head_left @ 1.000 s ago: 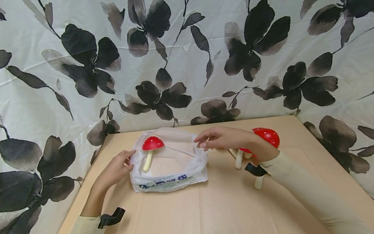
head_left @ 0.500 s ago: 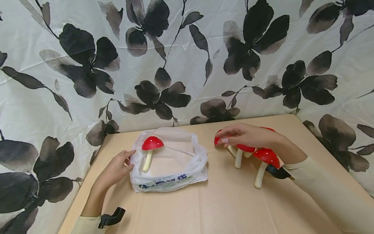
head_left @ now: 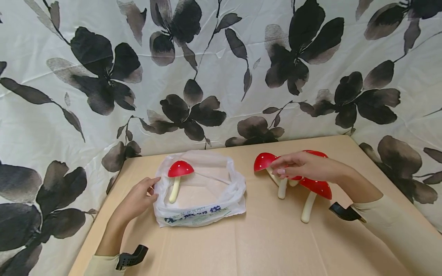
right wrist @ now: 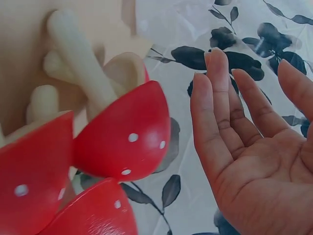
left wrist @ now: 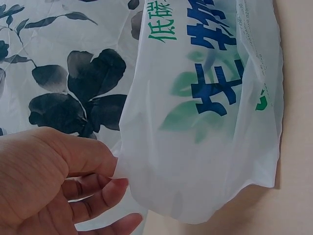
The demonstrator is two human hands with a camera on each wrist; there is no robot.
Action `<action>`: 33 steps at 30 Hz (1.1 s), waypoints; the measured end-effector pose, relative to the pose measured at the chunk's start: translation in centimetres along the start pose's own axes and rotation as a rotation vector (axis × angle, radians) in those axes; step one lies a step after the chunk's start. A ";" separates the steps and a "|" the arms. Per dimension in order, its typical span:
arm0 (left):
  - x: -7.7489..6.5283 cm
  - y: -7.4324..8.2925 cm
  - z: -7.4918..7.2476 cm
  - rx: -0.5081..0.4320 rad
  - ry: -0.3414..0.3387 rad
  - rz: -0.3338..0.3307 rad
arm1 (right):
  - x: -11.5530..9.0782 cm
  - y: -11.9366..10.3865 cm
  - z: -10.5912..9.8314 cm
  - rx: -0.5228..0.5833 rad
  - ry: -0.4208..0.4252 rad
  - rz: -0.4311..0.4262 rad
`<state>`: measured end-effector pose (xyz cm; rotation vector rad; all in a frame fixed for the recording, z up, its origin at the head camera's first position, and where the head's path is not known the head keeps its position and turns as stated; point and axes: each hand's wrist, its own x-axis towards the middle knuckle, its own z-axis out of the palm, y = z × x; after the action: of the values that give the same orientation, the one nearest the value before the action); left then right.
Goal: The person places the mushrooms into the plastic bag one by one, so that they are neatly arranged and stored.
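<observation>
My left hand [head_left: 138, 197] pinches the left edge of a white plastic bag [left wrist: 171, 176] between thumb and finger. The bag [head_left: 203, 218] lies spread on the table with its mouth open upward. Inside it, at the left, rests a toy mushroom [head_left: 180, 168] with a red, white-dotted cap and a cream stem. My right hand [head_left: 304, 165] hovers over a cluster of similar mushrooms [head_left: 315, 188] and covers part of them in the head view. In the right wrist view that hand [right wrist: 244, 132] holds nothing, its fingers extended beside a mushroom cap [right wrist: 129, 137].
The tan table [head_left: 269, 245] ends at a back edge against a white cloth [head_left: 241, 103] printed with dark flowers. Another mushroom [head_left: 264, 161] lies at the cluster's left side, between it and the bag. Each wrist wears a black strap.
My right hand has moved right, from beside the bag to over the mushroom cluster, uncovering the leftmost cap. My left hand, the bag and the mushroom in it have stayed put.
</observation>
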<state>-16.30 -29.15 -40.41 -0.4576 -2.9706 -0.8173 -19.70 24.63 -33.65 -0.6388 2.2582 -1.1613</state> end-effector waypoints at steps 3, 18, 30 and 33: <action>-0.1 -0.1 0.0 0.003 0.004 0.000 | -0.4 0.3 0.1 -0.012 0.002 0.009; 0.1 0.4 0.0 -0.010 0.002 -0.016 | -2.4 2.3 -0.4 0.017 -0.042 0.082; 0.2 0.3 0.4 -0.006 0.017 -0.015 | -4.0 4.3 -0.4 0.019 -0.104 0.055; 0.3 0.2 0.5 -0.006 0.014 -0.020 | -4.5 4.8 -0.4 0.024 -0.112 0.057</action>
<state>-16.52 -28.66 -40.74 -0.4212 -2.9652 -0.8281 -17.32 30.11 -36.42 -0.6110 2.1512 -1.0958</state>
